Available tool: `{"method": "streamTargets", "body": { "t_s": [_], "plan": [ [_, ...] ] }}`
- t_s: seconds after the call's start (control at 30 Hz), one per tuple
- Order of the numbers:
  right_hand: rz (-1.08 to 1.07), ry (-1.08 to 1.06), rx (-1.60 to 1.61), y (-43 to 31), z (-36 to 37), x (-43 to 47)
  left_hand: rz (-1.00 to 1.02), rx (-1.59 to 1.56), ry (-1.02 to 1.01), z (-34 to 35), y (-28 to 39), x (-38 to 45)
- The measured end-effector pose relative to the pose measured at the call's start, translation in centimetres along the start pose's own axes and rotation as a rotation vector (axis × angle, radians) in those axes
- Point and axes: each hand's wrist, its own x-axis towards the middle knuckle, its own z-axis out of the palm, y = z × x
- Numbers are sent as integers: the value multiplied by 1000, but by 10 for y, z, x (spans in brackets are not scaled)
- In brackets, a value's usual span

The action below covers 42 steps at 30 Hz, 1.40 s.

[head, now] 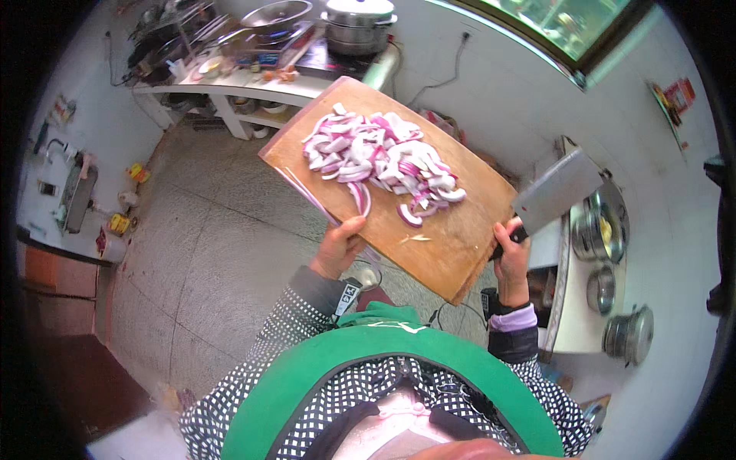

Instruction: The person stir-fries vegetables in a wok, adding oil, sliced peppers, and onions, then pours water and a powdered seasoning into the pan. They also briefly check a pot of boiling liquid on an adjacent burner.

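Observation:
A wooden cutting board [454,241] is held up in front of me, with a heap of sliced red onion [379,149] on it. My left hand [339,247] grips its near left edge, thumb on top beside an onion slice. At the board's right corner, my right hand [512,259] holds both the board and the black handle of a cleaver [558,187]. The cleaver's broad blade points away up and to the right. A few pale scraps lie near the board's front edge.
Ahead stands a counter [224,87] with a lidded steel pot [359,26] on a cooktop and a steel colander [277,14]. On the right, a white counter [581,322] bears steel pots and a steel bowl [601,289]. A sink [79,192] is at the left wall.

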Motion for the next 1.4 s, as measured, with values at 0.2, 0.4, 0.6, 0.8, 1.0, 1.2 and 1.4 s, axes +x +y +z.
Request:
{"method": "streamTargets", "body": {
  "t_s": [0.2, 0.4, 0.6, 0.8, 1.0, 1.2, 1.4],
  "plan": [
    [-2, -237, -145, -42, 205, -176, 257, -35, 19, -116, 170, -197],
    [-60, -191, -737, -198, 613, -668, 320, -17, -68, -382, 474, -713],
    [-121, -699, -1084, -272, 734, -745, 387, 13, -60, -420, 553, -805],
    [107, -875, -1156, -246, 742, -706, 406, 42, -71, -409, 544, -812],
    [125, -736, -1275, -242, 735, -699, 255, 81, -29, -412, 534, -832],
    [191, -674, -1164, -235, 688, -670, 195, 97, -131, -400, 517, -828],
    [168, -461, -1165, -231, 669, -645, 200, 112, -143, -394, 513, -829]
  ]
}}
